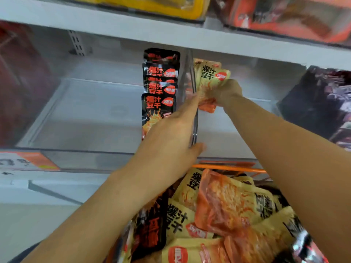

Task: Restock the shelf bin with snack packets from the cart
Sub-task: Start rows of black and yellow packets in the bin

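Two clear shelf bins point(91, 111) sit side by side, parted by an upright clear divider point(192, 103). Left of the divider the floor lies bare apart from a row of black snack packets point(160, 88) stacked against it; right of it, bare floor runs to a dark packet pile point(321, 103).

Your right hand point(226, 93) reaches into the right bin, fingers curled round a fan of yellow snack packets point(210, 80) held just beside the divider. Your left hand point(171, 133) lies along the divider, fingers straight, thumb near its front edge; whether the fingertips touch the yellow packets cannot be told.

Below your forearms, the orange-rimmed cart point(228, 168) holds a loose heap of yellow and black packets point(218, 211). An upper shelf board point(133, 29) overhangs the bins, limiting headroom. An orange price tag point(30, 161) fronts the left bin.
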Motion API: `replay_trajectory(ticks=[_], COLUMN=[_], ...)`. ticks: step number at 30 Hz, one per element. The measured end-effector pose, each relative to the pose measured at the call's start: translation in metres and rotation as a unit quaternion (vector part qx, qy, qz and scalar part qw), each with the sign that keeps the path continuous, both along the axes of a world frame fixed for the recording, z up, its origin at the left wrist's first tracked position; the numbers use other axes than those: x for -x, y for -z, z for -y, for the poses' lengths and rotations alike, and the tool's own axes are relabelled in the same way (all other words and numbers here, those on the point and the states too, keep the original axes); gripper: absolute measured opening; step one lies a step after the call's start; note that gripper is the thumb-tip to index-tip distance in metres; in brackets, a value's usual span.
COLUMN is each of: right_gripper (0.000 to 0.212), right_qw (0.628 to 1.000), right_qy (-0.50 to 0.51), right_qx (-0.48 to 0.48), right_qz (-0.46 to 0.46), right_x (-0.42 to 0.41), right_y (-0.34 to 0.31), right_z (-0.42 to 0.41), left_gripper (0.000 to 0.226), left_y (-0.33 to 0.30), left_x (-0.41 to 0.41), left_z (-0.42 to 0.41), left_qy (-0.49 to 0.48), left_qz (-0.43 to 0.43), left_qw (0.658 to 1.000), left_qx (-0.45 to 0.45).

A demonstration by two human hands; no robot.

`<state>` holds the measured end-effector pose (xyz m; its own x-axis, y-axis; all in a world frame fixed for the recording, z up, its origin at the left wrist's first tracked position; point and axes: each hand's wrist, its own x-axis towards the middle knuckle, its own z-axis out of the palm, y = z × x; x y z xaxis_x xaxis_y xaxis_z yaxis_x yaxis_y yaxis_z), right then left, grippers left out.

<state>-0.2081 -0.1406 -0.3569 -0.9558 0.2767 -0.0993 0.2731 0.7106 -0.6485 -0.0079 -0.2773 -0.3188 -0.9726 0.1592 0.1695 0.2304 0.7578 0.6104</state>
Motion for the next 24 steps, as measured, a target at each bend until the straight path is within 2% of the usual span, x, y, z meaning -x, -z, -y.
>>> replay_trajectory(ticks=[4, 6, 8, 10, 15, 19, 21, 23, 24], right_gripper=[0.063, 0.054, 0.037, 0.034, 0.048, 0.063, 0.046, 0.010, 0.010], right_qw=[0.998, 0.998, 1.000, 1.000, 0.991, 0.993, 0.989, 0.972, 0.955], right_qy=[0.028, 0.019, -0.004, -0.010, -0.041, -0.081, -0.141, -0.223, -0.270], right_qx=[0.028, 0.026, 0.000, 0.002, 0.102, 0.087, 0.032, -0.076, -0.126], right_qz=[0.045, 0.061, 0.031, 0.000, 0.079, 0.004, -0.020, -0.014, 0.016], right_x=[0.006, 0.007, 0.006, 0.005, -0.015, -0.059, -0.095, -0.136, -0.158], right_y=[0.010, 0.014, 0.015, 0.017, -0.007, -0.048, -0.071, -0.091, -0.099], right_z=[0.007, 0.009, 0.013, 0.015, 0.011, -0.007, -0.016, -0.027, -0.031], left_gripper=[0.093, 0.093, 0.094, 0.095, 0.095, 0.095, 0.095, 0.093, 0.092], left_y=[0.001, 0.003, 0.004, 0.004, 0.001, -0.002, -0.003, -0.002, -0.002], left_x=[0.001, 0.002, 0.002, 0.002, 0.003, 0.003, 0.002, -0.001, -0.003], left_z=[0.001, 0.002, 0.002, 0.002, 0.002, 0.004, 0.004, 0.004, 0.004], left_qy=[0.004, 0.004, 0.007, 0.009, 0.016, 0.019, 0.025, 0.036, 0.039], left_qz=[0.016, 0.019, 0.017, 0.018, 0.031, 0.030, 0.032, 0.040, 0.039], left_qw=[1.000, 1.000, 1.000, 1.000, 0.999, 0.999, 0.999, 0.998, 0.998], left_qx=[-0.007, -0.008, -0.010, -0.007, 0.006, 0.014, 0.031, 0.044, 0.041])
